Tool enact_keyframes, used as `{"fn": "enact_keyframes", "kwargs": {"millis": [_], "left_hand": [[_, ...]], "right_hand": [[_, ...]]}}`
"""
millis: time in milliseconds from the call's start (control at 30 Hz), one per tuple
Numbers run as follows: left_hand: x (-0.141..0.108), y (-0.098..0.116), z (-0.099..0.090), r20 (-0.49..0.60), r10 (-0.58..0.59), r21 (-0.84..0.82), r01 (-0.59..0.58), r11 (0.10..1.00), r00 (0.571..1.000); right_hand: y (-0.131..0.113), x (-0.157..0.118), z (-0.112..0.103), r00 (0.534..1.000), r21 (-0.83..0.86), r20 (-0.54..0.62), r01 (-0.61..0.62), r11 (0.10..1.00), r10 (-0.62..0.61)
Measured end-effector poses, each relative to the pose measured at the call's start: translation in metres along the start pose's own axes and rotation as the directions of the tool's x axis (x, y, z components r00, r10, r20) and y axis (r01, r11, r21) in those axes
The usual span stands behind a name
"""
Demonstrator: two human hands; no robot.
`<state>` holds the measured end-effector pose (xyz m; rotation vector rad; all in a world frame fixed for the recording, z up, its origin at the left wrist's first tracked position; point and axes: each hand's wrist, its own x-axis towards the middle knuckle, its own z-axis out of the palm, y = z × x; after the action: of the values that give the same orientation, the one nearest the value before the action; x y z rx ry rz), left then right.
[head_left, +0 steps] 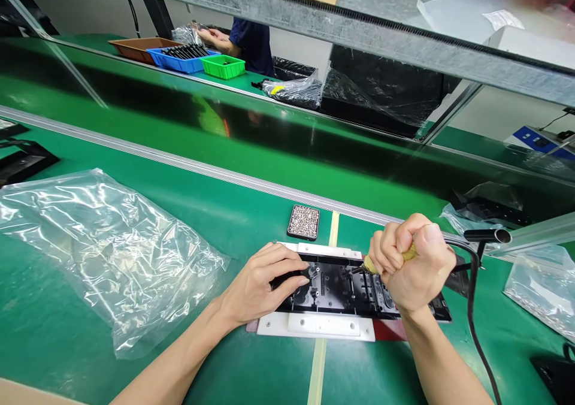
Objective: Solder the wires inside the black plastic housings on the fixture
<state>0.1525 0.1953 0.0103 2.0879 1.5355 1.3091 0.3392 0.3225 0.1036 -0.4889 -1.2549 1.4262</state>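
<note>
A long black plastic housing (332,291) lies with its ribbed inner side up, between white fixture strips (330,326) on a dark red base (390,331). My left hand (263,282) is curled over the housing's left end, thumb and fingertips resting on it; what lies under the palm is hidden. My right hand (413,261) is closed in a fist round the yellowish grip of a soldering iron (371,263). The iron's tip points left and down at the middle of the housing. Behind the fixture stands a small square black tray (303,222) of tiny metal pieces.
A clear plastic bag (108,255) covers the left of the green bench. At right are a black cable (472,315), a tubular holder (487,236) and another bag (543,285). Past the divider, a co-worker's hands (215,35) are near blue (179,62) and green (223,67) bins.
</note>
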Motion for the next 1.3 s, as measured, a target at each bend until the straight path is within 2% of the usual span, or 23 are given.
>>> {"fn": "enact_keyframes", "kwargs": {"millis": [400, 600, 1100, 1300], "left_hand": [[-0.0009, -0.0014, 0.0005, 0.006, -0.002, -0.001, 0.002, 1.000, 1.000], [0.0006, -0.0005, 0.0001, -0.002, 0.005, 0.004, -0.005, 1.000, 1.000], [-0.0010, -0.0002, -0.0006, 0.008, -0.009, 0.020, 0.008, 1.000, 1.000], [0.0003, 0.0008, -0.0004, -0.005, 0.003, 0.019, -0.003, 1.000, 1.000]], "right_hand": [[0.0001, -0.0011, -0.0029, 1.000, 0.004, -0.009, -0.015, 1.000, 0.015], [0.0006, 0.0004, -0.0019, 1.000, -0.012, 0.002, 0.018, 1.000, -0.018], [-0.0004, 0.0002, -0.0012, 1.000, 0.021, -0.008, -0.023, 1.000, 0.023], [-0.0011, 0.0001, -0.0017, 1.000, 0.007, 0.007, 0.006, 1.000, -0.006]]}}
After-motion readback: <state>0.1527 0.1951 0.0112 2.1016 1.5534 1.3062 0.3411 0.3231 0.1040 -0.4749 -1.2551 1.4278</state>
